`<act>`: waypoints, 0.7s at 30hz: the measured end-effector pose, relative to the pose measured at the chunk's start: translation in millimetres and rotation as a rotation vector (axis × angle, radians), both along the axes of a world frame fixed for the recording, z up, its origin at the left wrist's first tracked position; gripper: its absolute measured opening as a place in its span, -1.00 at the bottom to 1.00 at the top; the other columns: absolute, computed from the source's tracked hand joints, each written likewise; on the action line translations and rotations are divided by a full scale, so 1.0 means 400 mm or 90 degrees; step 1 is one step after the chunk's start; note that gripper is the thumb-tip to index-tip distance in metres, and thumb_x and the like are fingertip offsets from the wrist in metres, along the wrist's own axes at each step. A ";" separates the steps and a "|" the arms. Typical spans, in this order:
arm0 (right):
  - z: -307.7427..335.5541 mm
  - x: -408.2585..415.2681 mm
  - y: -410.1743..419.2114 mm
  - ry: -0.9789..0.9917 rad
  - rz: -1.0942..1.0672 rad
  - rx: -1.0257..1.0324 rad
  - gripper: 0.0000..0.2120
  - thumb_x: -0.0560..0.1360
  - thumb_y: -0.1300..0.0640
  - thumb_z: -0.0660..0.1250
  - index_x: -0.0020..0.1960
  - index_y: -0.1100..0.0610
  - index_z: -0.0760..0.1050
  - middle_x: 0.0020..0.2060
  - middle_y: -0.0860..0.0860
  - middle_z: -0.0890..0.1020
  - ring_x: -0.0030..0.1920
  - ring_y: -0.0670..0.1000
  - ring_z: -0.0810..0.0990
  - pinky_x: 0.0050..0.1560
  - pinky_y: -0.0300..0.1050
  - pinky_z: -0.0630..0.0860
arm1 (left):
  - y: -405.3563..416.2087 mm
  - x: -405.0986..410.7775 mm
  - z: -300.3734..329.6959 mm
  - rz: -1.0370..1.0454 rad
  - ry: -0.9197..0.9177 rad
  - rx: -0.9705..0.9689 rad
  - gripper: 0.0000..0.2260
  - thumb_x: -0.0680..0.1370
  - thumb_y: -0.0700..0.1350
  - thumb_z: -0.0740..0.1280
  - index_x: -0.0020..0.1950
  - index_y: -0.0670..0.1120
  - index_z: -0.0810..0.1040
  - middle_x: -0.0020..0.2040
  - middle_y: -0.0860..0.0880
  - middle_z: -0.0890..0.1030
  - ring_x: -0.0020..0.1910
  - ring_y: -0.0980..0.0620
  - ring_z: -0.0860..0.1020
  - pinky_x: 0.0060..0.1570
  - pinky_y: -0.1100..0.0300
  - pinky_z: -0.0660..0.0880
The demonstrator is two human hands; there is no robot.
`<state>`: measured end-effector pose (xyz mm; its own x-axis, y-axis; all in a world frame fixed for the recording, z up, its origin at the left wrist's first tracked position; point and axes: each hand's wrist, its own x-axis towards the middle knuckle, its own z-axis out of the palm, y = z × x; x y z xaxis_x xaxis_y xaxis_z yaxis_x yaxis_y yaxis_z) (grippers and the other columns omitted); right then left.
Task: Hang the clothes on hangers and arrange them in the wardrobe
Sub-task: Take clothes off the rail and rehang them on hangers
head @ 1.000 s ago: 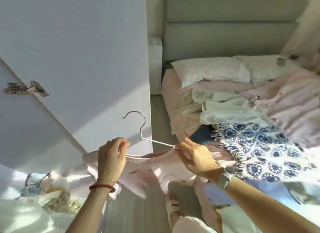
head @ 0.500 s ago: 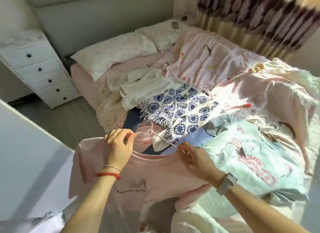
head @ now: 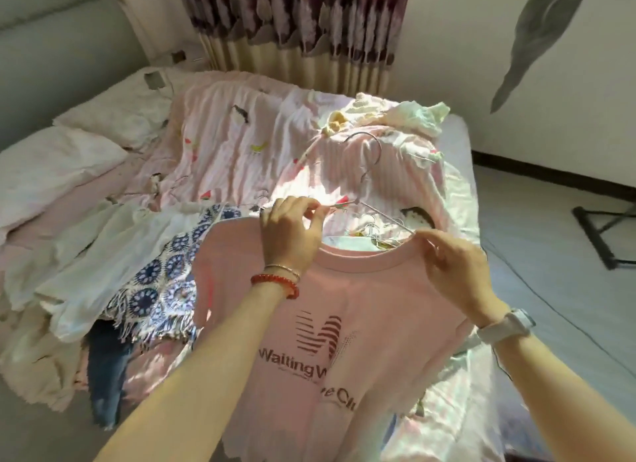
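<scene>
A pink T-shirt (head: 361,310) with a dark red logo and lettering hangs in front of me over the bed. A thin metal hanger (head: 373,158) rises from its neckline, hook pointing up. My left hand (head: 289,231) pinches the shirt's left shoulder together with the hanger's wire. My right hand (head: 454,265) pinches the collar and hanger arm at the right shoulder. The hanger's lower parts are hidden inside the shirt.
The bed (head: 461,200) carries a pink striped quilt (head: 247,145), a blue-and-white patterned cloth (head: 161,279), white garments (head: 86,255), jeans (head: 106,368) and several loose metal hangers (head: 375,227). Pillows (head: 58,162) lie at the left. Curtains (head: 303,24) hang behind.
The view has swung right from the wardrobe door to the bed and curtain. Both hands keep holding the pink shirt on the hanger, which is now raised with its print showing.
</scene>
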<state>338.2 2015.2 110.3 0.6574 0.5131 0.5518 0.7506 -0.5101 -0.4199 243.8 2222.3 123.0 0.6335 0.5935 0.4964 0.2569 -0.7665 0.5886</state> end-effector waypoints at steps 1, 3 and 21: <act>-0.010 0.042 -0.015 -0.010 -0.049 0.006 -0.73 0.44 0.12 0.16 -0.09 0.18 0.62 -0.34 0.09 0.66 -0.39 0.07 0.56 -0.37 -0.17 0.40 | -0.014 0.061 -0.004 -0.011 -0.003 0.009 -0.93 0.45 -0.14 0.40 -0.15 -0.12 0.62 -0.20 -0.07 0.63 -0.12 -0.10 0.54 -0.01 0.13 0.24; -0.045 0.121 -0.034 0.012 -0.136 0.016 -0.74 0.46 0.13 0.17 -0.03 0.16 0.60 -0.20 0.13 0.67 -0.30 0.19 0.60 -0.34 -0.08 0.47 | -0.035 0.163 -0.030 -0.044 0.033 0.024 -0.84 0.47 -0.14 0.34 0.03 -0.09 0.61 -0.01 -0.07 0.62 0.05 -0.09 0.51 0.16 0.12 0.16; -0.339 -0.004 0.228 0.315 0.087 -0.229 -0.62 0.55 0.15 0.16 0.35 0.16 0.35 0.37 0.10 0.37 0.43 0.12 0.20 0.43 0.04 0.10 | 0.089 -0.157 -0.286 0.103 0.473 -0.020 -0.58 0.55 -0.08 0.16 0.42 0.01 0.27 0.46 -0.02 0.23 0.44 0.02 0.13 0.37 -0.02 -0.02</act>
<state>336.7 2106.3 -25.1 0.7062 0.7076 -0.0239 0.5798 -0.5974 -0.5541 181.1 2257.8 8.7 0.6984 0.7142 -0.0458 0.7020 -0.6712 0.2380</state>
